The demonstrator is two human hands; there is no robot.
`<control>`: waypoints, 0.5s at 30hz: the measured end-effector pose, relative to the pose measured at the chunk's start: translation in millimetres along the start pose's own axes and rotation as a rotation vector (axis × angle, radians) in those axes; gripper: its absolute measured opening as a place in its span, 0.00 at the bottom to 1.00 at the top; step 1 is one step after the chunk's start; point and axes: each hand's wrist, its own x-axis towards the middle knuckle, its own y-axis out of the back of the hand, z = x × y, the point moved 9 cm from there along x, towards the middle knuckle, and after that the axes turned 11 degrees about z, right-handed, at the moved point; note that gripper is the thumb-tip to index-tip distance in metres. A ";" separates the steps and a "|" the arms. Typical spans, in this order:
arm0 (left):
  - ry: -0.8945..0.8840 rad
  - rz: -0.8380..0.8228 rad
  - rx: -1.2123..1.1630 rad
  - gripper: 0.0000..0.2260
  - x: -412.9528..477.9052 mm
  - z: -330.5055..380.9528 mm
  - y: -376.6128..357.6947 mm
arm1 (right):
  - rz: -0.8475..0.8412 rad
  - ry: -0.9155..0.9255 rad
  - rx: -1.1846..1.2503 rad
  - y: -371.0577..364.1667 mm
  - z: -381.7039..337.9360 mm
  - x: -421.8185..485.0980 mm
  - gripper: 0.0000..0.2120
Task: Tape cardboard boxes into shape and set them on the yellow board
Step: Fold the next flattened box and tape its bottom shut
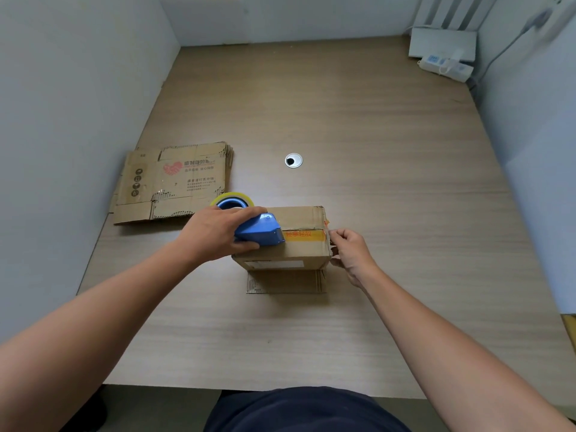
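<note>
While left grip (215, 233) clasps dispenser (260, 232) on box (299, 254), right grip (352, 251) pinches "轻放" tape (304, 234).

Both bare arms come in from the bottom corners and converge. The left forearm (93, 307) runs up from the lower left with the wrist straight. The left hand (215, 233) is palm-down, fingers curled over the top of the blue tape dispenser (260, 232) and thumb on its near side, a firm grip. The right forearm (452, 332) angles in from the lower right. The right hand (352, 254) sits at the right end of the box (293, 254), thumb and forefinger pinched at its upper edge; tape or cardboard, hard to tell. Its other fingers curl against the side. The two hands are apart.
</note>
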 end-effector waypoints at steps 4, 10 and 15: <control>0.004 -0.008 -0.008 0.32 1.2 -3.4 -3.9 | -0.051 0.012 -0.246 6.2 -6.7 1.7 0.20; -0.004 -0.007 -0.008 0.32 0.9 -3.2 -4.2 | 0.145 0.200 -0.705 43.9 -21.5 11.7 0.27; 0.007 -0.005 -0.019 0.32 -0.4 -6.7 -7.2 | 0.104 1.003 -0.638 -26.4 -94.5 -67.4 0.26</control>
